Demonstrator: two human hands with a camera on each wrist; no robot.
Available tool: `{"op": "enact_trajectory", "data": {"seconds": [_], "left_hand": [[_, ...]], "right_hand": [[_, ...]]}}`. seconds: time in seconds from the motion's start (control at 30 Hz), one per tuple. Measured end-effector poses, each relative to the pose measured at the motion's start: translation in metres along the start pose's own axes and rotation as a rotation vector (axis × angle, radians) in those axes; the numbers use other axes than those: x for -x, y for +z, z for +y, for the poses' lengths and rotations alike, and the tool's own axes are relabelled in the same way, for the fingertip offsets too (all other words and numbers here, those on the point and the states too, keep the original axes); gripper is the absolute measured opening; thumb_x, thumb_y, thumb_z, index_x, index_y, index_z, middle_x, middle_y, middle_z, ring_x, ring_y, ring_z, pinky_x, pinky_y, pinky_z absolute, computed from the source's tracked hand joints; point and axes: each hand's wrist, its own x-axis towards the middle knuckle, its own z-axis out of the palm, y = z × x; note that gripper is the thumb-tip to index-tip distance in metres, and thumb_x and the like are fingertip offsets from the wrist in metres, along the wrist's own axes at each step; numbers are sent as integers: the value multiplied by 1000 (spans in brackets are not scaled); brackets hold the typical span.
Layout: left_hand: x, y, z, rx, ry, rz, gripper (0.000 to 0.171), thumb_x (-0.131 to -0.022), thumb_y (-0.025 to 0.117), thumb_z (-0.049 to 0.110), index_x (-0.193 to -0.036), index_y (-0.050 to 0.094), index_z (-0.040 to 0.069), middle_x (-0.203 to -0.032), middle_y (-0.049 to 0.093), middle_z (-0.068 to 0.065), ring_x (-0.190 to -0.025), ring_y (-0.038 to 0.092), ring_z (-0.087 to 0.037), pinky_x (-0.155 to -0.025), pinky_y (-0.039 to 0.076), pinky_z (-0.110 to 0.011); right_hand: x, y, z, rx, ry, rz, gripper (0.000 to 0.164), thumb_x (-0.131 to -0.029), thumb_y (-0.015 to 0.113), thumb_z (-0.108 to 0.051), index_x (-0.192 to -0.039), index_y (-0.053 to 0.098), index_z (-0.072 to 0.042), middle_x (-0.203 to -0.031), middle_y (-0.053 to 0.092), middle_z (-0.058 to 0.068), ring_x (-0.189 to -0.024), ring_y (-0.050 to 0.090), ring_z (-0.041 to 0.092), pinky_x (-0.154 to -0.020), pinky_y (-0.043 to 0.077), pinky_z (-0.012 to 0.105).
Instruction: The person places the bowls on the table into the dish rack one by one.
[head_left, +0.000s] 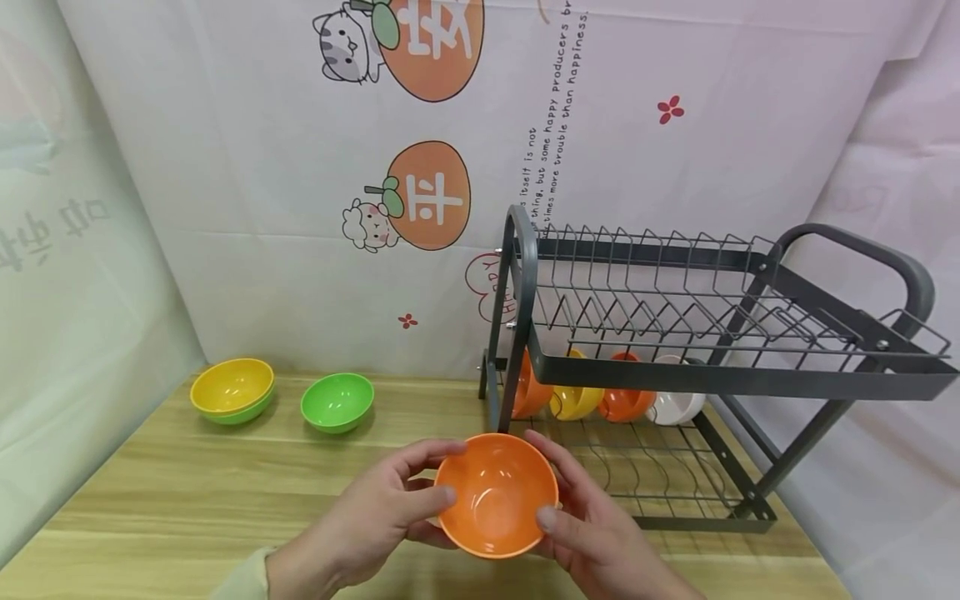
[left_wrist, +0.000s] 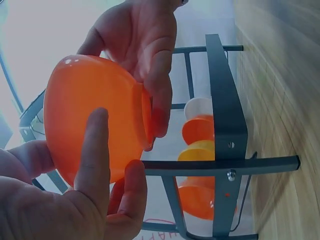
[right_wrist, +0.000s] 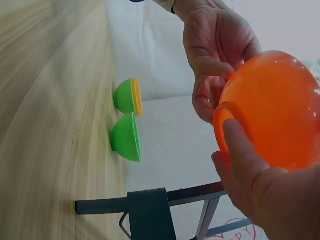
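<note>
An orange bowl (head_left: 497, 497) is held up between both hands above the table, its hollow side facing the head camera. At its left, my left hand (head_left: 378, 508) grips the rim with the thumb at the front and fingers behind. My right hand (head_left: 596, 521) grips the opposite side, thumb over the rim. Both wrist views show fingers spread along the outside of the bowl, some near its foot ring (right_wrist: 225, 130). To the left on the table sit a green bowl (head_left: 337, 403) and a yellow bowl (head_left: 232, 387) nested in another green one.
A dark two-tier dish rack (head_left: 742, 383) stands at the right, its front left post just behind the held bowl. Its lower tier carries orange, yellow and white bowls (head_left: 677, 404) standing on edge. Printed white cloth (head_left: 285, 167) hangs behind the wooden table (head_left: 187, 517).
</note>
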Motion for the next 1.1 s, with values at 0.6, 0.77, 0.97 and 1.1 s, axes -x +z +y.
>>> {"op": "enact_trajectory", "data": {"seconds": [0.6, 0.77, 0.97, 1.1], "left_hand": [[-33, -8, -16, -623, 468, 65, 67, -86, 69, 17, -143, 37, 30, -140, 35, 1, -120, 44, -21, -85, 50, -34], [-57, -10, -27, -869, 790, 61, 78, -82, 72, 8, -147, 30, 20, -149, 20, -6, -123, 41, -28, -86, 50, -36], [-75, -8, -32, -992, 1044, 51, 76, -79, 69, -5, -145, 33, 9, -145, 31, -12, -107, 56, -23, -81, 51, -26], [-82, -8, -35, -987, 1088, 50, 74, -78, 68, -10, -143, 37, 7, -135, 44, -11, -90, 62, -16, -76, 52, -21]], "right_hand": [[27, -59, -22, -67, -139, -120, 54, -99, 27, 5, -149, 17, -12, -144, 25, 19, -120, 42, 42, -96, 36, 53], [38, -77, -45, 146, -166, 65, 55, -99, 32, 3, -149, 19, -16, -142, 28, 16, -112, 50, 37, -91, 44, 47], [34, -79, -60, 666, -83, 446, 64, -92, 61, -17, -147, 30, -24, -142, 30, 17, -105, 56, 35, -81, 52, 41], [25, -76, -56, 929, 4, 556, 72, -81, 72, -36, -143, 35, -37, -144, 31, 11, -111, 54, 33, -78, 53, 37]]}}
